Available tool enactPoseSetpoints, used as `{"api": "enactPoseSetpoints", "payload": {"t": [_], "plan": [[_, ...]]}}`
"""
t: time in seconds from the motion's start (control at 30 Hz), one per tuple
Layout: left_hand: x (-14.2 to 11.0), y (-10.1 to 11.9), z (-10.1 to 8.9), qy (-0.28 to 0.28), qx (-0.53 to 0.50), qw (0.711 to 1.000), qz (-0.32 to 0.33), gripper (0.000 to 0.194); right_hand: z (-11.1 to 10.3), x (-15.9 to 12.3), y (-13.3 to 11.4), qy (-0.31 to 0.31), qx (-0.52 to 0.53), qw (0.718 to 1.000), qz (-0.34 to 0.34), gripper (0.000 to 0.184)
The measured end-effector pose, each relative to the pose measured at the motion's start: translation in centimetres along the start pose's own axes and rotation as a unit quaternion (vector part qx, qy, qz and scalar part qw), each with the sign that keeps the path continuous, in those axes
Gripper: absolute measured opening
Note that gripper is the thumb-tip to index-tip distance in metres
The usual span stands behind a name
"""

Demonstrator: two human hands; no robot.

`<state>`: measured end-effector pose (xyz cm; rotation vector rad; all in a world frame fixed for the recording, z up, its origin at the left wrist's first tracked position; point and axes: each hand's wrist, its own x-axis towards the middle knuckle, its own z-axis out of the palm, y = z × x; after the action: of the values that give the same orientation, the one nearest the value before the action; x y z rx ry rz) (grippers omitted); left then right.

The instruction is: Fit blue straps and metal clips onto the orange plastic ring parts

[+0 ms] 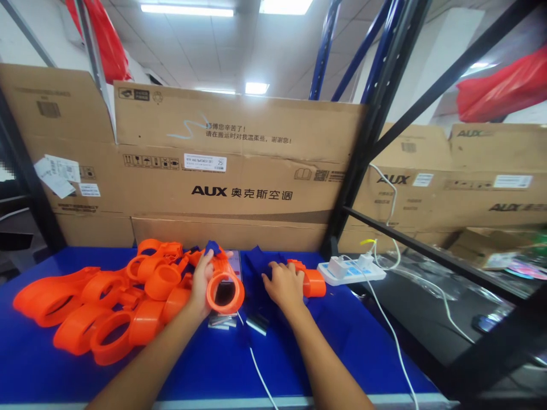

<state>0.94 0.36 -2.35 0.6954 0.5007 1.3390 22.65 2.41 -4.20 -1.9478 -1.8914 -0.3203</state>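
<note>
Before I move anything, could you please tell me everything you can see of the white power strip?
The power strip is long, white and plastic-looking, with pale blue socket areas on top. A blocky white plug sits toward its left end, and a second white plug farther right, with white cables around them. It lies flat, sockets up, at the right edge of the blue tabletop, near the black post. An orange piece is close by its left end; whether they touch is unclear.

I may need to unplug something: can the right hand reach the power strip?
Probably yes: between the right hand and the power strip, only a low orange part seems in the way.
</note>
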Motion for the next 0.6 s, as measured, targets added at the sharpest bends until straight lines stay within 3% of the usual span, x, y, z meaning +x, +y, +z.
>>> {"api": "enactPoseSetpoints", "payload": {"t": [0.2, 0.37, 0.5, 0.6], "plan": [[0.1, -0.1, 0.0, -0.014, -0.024, 0.999, -0.019, 0.07, 0.0, 0.3, 0.0, 0.029, 0.008, 1.0, -0.007, 0.024], [0.3, -0.4, 0.0, -0.018, -0.033, 0.999, 0.001, 0.063, -0.4, 0.9, 0.5, 0.117, 0.122, 0.985, -0.025, 0.026], [0.3, -0.9, 0.2, -0.014, -0.035, 0.999, 0.019, 0.052, -0.8, 1.0, 0.2, 0.192, 0.325, 0.924, -0.062, 0.024], [0.2, -1.3, 0.2, -0.013, -0.024, 0.999, 0.025, 0.041, -0.7, 0.8, -0.5, 0.212, 0.456, 0.864, -0.033, 0.031]]}}
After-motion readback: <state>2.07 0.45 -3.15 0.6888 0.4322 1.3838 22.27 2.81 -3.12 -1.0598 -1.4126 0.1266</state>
